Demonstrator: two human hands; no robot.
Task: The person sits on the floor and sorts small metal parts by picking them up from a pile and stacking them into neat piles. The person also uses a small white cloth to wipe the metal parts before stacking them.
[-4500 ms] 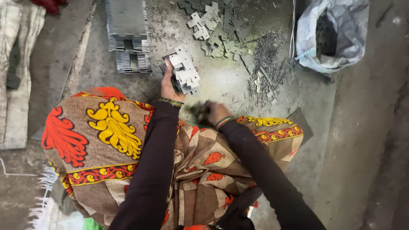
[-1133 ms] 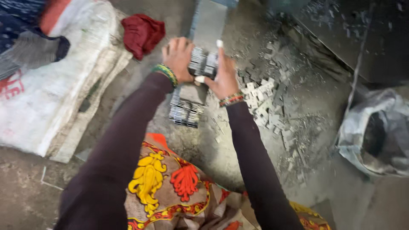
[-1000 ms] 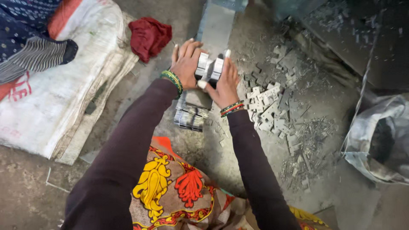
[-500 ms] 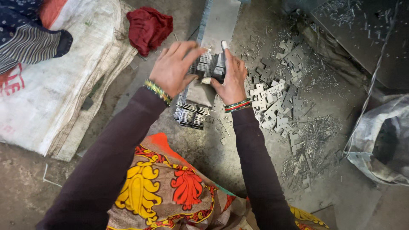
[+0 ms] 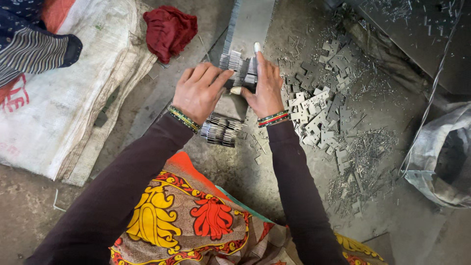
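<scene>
Pressing plate stack [image 5: 239, 66] between left hand [image 5: 198, 93], right hand [image 5: 265, 88]; long axis crosswise.

grey metal plates [image 5: 239, 66], dark red cloth [image 5: 169, 29], white woven sack [image 5: 73, 98]

Both arms wear long, close-fitting dark brown sleeves down to the wrists. The left hand [image 5: 198, 93] has a band of thin green and gold bangles at the wrist; the right hand [image 5: 266, 91] has red and green ones. A patterned cloth in orange, red, yellow and brown covers the lap.
</scene>
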